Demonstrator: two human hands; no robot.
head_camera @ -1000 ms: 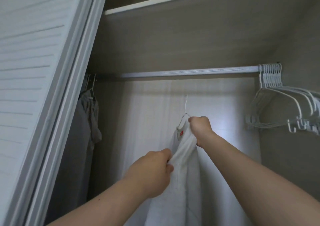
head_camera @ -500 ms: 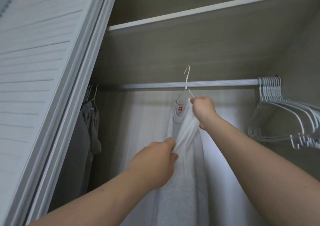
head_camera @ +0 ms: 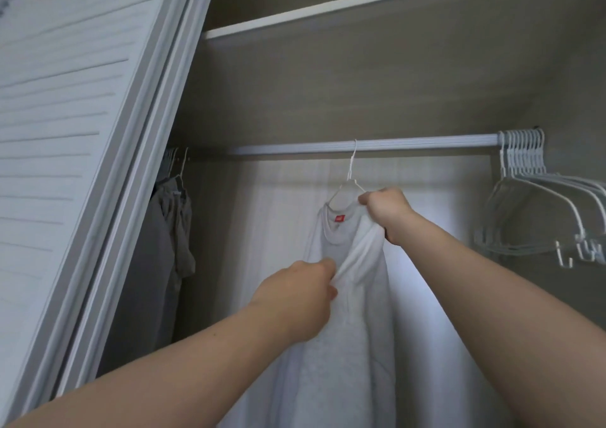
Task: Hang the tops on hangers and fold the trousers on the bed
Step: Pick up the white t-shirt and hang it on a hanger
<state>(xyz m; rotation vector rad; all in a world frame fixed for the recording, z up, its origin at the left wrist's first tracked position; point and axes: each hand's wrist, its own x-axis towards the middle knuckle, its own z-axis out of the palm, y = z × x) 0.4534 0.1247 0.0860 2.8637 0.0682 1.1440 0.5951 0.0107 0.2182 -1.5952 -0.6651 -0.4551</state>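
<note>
Grey garment (head_camera: 170, 231) left; empty hangers (head_camera: 537, 198) right

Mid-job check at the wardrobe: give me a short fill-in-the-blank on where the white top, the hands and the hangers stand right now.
1. The white wire hanger carrying the white cotton top has its hook over the pale metal ____.
2. The small label inside the top's collar is ____ in colour.
3. The bunch of empty white hangers sits at the ____ end of the rail.
4. The right hand grips the top at the hanger's shoulder, while the left hand pinches the ____ lower down.

Missing words: rail; red; right; fabric
</note>
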